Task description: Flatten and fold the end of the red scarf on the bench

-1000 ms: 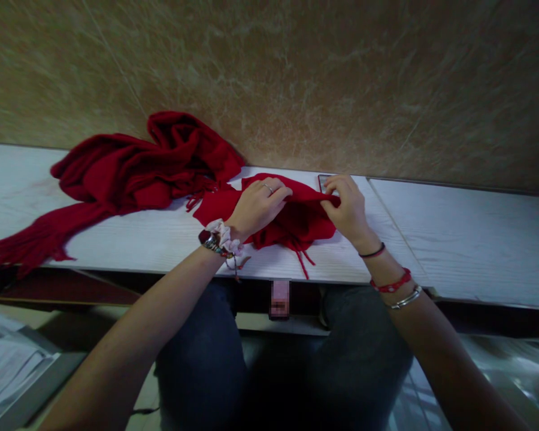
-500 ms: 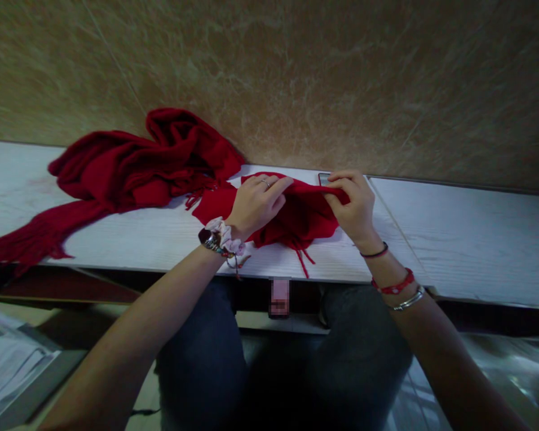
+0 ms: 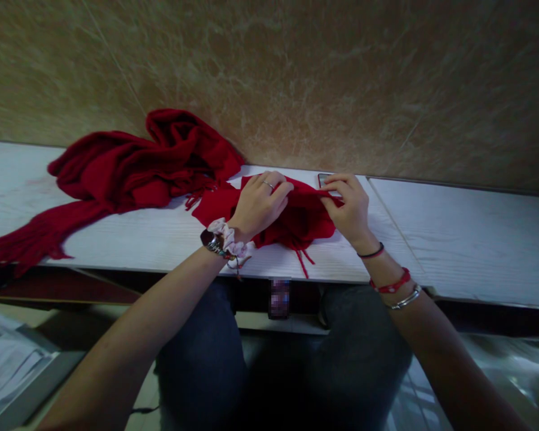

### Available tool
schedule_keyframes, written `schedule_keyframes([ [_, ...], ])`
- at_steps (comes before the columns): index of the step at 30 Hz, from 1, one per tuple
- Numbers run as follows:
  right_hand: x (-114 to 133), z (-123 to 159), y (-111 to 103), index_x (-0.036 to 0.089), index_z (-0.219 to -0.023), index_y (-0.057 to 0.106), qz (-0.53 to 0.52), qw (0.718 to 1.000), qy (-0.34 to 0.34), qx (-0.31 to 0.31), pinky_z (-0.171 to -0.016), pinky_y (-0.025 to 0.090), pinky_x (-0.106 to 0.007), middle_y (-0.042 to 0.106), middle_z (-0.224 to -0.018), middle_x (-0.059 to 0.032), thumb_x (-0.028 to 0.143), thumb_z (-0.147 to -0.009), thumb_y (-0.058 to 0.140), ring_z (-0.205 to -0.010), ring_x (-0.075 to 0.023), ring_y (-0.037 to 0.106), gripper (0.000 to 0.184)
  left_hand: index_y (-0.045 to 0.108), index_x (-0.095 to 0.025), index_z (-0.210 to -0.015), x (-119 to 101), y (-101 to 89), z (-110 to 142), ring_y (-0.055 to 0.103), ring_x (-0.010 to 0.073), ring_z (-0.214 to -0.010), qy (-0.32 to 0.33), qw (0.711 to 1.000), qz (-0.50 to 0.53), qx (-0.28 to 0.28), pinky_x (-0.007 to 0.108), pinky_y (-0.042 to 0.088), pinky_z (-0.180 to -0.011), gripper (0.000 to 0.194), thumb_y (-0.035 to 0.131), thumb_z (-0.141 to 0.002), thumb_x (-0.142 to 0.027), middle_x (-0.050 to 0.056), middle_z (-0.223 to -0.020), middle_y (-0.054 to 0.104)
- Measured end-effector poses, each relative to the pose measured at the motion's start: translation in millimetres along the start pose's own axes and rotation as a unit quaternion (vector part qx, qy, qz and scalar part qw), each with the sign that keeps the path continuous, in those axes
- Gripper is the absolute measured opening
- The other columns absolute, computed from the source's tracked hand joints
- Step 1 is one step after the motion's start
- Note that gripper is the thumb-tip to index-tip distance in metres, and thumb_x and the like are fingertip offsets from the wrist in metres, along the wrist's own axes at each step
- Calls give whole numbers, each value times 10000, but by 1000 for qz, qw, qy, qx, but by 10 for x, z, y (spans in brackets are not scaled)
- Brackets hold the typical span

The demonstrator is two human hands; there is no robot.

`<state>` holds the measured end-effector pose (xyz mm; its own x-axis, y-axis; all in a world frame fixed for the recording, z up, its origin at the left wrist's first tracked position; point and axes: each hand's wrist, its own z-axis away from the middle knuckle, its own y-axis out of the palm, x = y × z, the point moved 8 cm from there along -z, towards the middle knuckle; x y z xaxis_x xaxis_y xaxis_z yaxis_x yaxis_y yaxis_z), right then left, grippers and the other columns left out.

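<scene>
A red fringed scarf (image 3: 306,219) lies partly bunched on the white wood-grain tabletop. My left hand (image 3: 261,202), with a ring on one finger, is closed on its upper part, fingertips hidden behind the hand. The scarf's right edge is pinched between the thumb and fingers of my right hand (image 3: 349,211). Between my hands the cloth is slightly raised and folded, and loose red strands hang from it toward the table's front edge. More red fringed cloth (image 3: 130,170) lies heaped on the left. Whether the two red parts are joined, I cannot tell.
The white tabletop (image 3: 467,233) is narrow and runs along a brown marbled wall (image 3: 296,84). Just behind my right hand lies a dark-screened phone-like object (image 3: 322,179). At the lower left a grey bin or box (image 3: 36,383) holds papers.
My right hand has shifted slightly left and in, bringing the pinched scarf edge with it. My left hand has curled its fingers a little more. The heaped cloth has stayed put.
</scene>
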<state>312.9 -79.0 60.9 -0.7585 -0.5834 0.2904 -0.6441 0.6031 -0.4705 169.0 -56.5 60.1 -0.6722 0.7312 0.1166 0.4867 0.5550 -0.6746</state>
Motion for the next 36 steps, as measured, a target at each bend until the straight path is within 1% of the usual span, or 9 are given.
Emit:
schedule_keyframes([
  [5, -100, -3, -113, 216, -727, 578, 32, 997, 31, -59, -799, 440, -422, 572, -865, -45, 178, -760, 554, -870, -217, 543, 56, 598, -167, -872, 35, -37, -21, 526, 267, -967, -46, 999, -2, 2, 421, 420, -789, 170, 454, -792, -126, 103, -990, 563],
  [9, -120, -3, -149, 219, -735, 577, 41, 996, 37, -74, -817, 425, -437, 559, -878, -46, 186, -769, 546, -894, -221, 534, 56, 597, -162, -864, 85, -51, -21, 483, 312, -1059, -69, 998, -10, -9, 471, 391, -834, 160, 478, -764, -125, 118, -1075, 537],
  [14, -177, -11, -219, 217, -738, 565, 64, 993, 35, -90, -813, 424, -440, 553, -882, -45, 180, -771, 536, -892, -218, 534, 57, 591, -191, -856, 260, -175, 15, 475, 305, -1049, -104, 991, -46, -67, 473, 408, -816, 142, 503, -755, -143, 97, -1050, 544],
  [19, -669, 15, -332, 209, -703, 551, 96, 982, 81, -139, -781, 444, -432, 545, -831, -45, 200, -754, 545, -827, -208, 530, 52, 578, -227, -815, 434, -330, 72, 464, 271, -1015, -136, 980, -86, -116, 453, 427, -789, 105, 528, -758, -153, 73, -1027, 550],
  [22, -921, 27, -298, 197, -681, 560, 103, 981, 116, -116, -779, 448, -443, 540, -819, -55, 201, -729, 566, -808, -214, 530, 49, 575, -228, -794, 475, -308, 79, 477, 259, -983, -142, 981, -83, -103, 435, 434, -770, 101, 520, -762, -149, 74, -1006, 554],
  [24, -860, 12, -219, 189, -754, 593, 102, 987, 96, -73, -813, 439, -456, 551, -894, -77, 205, -728, 578, -873, -231, 534, 34, 575, -214, -781, 492, -242, 74, 502, 252, -937, -146, 983, -76, -75, 411, 441, -742, 98, 513, -758, -142, 81, -974, 561],
  [30, -140, 53, 178, 222, -1062, 580, 103, 988, -42, 111, -930, 352, -501, 514, -1185, -114, 320, -733, 650, -1130, -285, 451, 350, 581, -174, -836, 413, -58, 50, 549, 228, -862, -119, 992, -45, -16, 346, 439, -721, 106, 494, -777, -158, 66, -842, 589],
  [33, -42, 104, 312, 220, -1002, 605, 107, 982, -56, 143, -937, 335, -499, 532, -1173, -102, 286, -760, 627, -1129, -279, 455, 252, 580, -176, -880, 338, -53, 37, 550, 225, -877, -105, 994, -33, -14, 348, 431, -749, 131, 471, -807, -176, 62, -836, 591],
  [36, -99, 101, 320, 209, -850, 624, 92, 988, -39, 119, -914, 361, -455, 582, -1058, -76, 189, -790, 565, -1048, -243, 506, 87, 576, -191, -928, 297, -87, 22, 543, 229, -910, -106, 994, -26, -16, 356, 422, -777, 167, 447, -824, -176, 64, -874, 590],
])
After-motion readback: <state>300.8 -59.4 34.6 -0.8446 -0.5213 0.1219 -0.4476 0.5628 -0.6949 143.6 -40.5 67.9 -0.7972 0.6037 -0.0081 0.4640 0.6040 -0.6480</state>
